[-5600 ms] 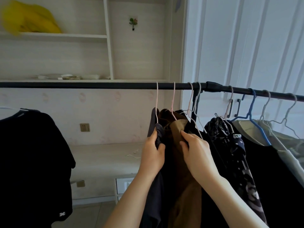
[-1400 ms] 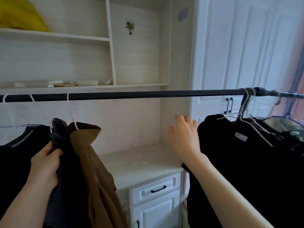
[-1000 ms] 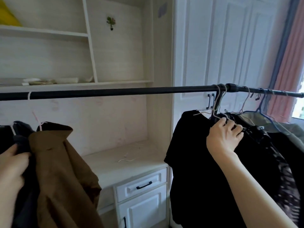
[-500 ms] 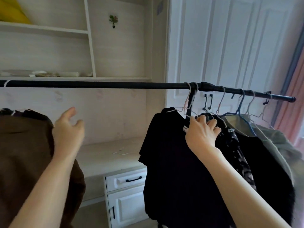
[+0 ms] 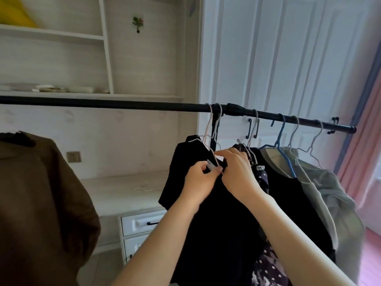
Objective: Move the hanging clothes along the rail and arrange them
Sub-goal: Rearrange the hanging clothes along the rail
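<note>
Head view, left hand newly joins right hand on black garment

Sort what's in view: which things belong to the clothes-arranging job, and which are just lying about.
Job: rail; black garment; brown garment; blue hanger; both hands, left, right.
Lying about: white cable; drawers; yellow item.

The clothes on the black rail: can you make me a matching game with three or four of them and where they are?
Things:
1. brown jacket
2. black top with a white label
3. blue plastic hanger
4. grey-green jacket

Places:
A. furthest right on the black rail
B. far left, apart from the rest
C. held by both hands
D. just left of the grey-green jacket

Pairs: 1-B, 2-C, 3-D, 4-A
</note>
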